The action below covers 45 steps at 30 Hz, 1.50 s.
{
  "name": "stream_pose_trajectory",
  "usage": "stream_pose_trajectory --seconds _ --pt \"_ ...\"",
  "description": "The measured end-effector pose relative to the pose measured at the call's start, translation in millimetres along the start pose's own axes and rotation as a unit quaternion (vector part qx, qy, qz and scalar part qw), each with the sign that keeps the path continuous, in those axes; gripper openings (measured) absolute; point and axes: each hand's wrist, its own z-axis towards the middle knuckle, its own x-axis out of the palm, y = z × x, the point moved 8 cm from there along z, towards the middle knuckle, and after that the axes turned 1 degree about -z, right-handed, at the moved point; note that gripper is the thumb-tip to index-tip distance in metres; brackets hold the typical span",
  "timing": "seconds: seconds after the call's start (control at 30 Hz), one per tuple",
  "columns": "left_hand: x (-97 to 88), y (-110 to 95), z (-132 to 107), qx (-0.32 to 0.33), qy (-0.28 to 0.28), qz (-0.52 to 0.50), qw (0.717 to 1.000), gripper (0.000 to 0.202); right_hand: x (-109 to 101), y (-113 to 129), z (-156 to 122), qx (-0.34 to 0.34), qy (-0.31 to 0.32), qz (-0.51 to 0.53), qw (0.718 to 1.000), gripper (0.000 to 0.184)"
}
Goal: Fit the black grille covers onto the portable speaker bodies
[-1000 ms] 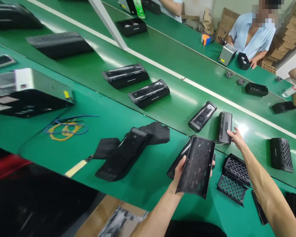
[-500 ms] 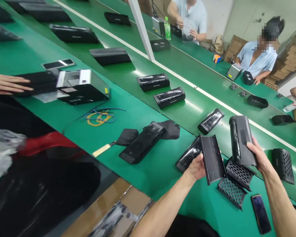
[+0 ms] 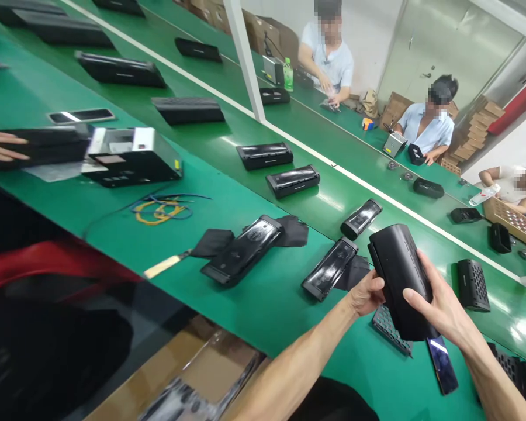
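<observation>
My right hand (image 3: 438, 301) wraps around a black speaker housing (image 3: 414, 263), thumb across its smooth face. My left hand (image 3: 366, 293) grips the left side, where a curved black panel (image 3: 379, 266) lies against the housing. Whether the two are fully joined, I cannot tell. Under them, a perforated black grille (image 3: 391, 331) lies on the green table, partly hidden. A phone (image 3: 442, 365) rests by my right wrist. Left of my hands lies a glossy-fronted speaker (image 3: 330, 270) beside dark cloth; a larger one (image 3: 245, 250) lies on cloth further left.
Several black speakers (image 3: 293, 180) sit along the green belt (image 3: 324, 204). At left are a metal-and-black box (image 3: 134, 161), a coiled cable (image 3: 160, 210), a wooden-handled tool (image 3: 166, 266) and another person's hand (image 3: 2, 146). Co-workers sit across the belt. A white post (image 3: 245, 64) rises beyond.
My two hands have come together, bringing the panel from the left hand up against the housing. The housing has turned and moved lower. The view has shifted slightly.
</observation>
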Motion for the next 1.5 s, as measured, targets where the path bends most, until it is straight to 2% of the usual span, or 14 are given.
stream_pose_trajectory --seconds 0.2,0.43,0.5,0.63,0.7,0.77,0.83,0.93,1.0,1.07,1.13,1.23,1.4,1.5 --pt "2.5 3 -1 0.008 -0.003 0.009 1.0 0.075 -1 0 -3 -0.006 -0.03 -0.035 0.999 0.092" --pt "0.9 10 4 0.006 -0.032 -0.008 0.999 0.071 -15 -10 0 -0.016 -0.001 0.014 1.0 0.089" --pt "3.0 6 5 0.022 -0.05 -0.007 0.999 0.067 -16 -16 -15 -0.031 -0.069 0.037 0.996 0.09" --pt "5.9 -1 6 0.059 -0.103 0.006 0.993 0.063 3 -32 -52 -0.043 -0.268 0.06 0.961 0.118" --pt "4.2 -2 6 0.069 -0.125 0.013 0.99 0.067 13 -36 -60 -0.053 -0.341 0.066 0.936 0.112" --pt "1.3 -5 7 0.048 -0.126 0.036 0.99 0.07 14 -40 -63 -0.055 -0.371 0.082 0.923 0.097" --pt "-2.7 -20 8 0.021 -0.114 0.084 0.99 0.074 7 -45 -65 -0.033 -0.357 0.099 0.928 0.089" --pt "-2.8 -74 11 0.051 -0.096 0.207 0.972 0.098 -9 -53 -77 0.01 -0.332 0.117 0.936 0.09" --pt "10.6 -108 15 0.057 -0.047 0.305 0.949 0.119 -16 -53 -85 0.019 -0.319 0.123 0.939 0.09" --pt "29.4 -124 19 0.02 0.025 0.376 0.926 0.122 -15 -53 -89 0.016 -0.301 0.128 0.945 0.09" --pt "43.3 -126 19 -0.022 0.067 0.408 0.91 0.114 -13 -53 -89 0.012 -0.283 0.129 0.95 0.09" --pt "49.8 -125 18 -0.024 0.055 0.417 0.907 0.102 -12 -58 -85 0.01 -0.263 0.134 0.955 0.089" --pt "42.8 -117 13 0.03 0.015 0.405 0.914 0.093 -22 -65 -72 0.007 -0.229 0.156 0.961 0.089" --pt "34.3 -116 9 0.06 -0.015 0.379 0.923 0.089 -23 -63 -68 0.002 -0.215 0.186 0.959 0.103"
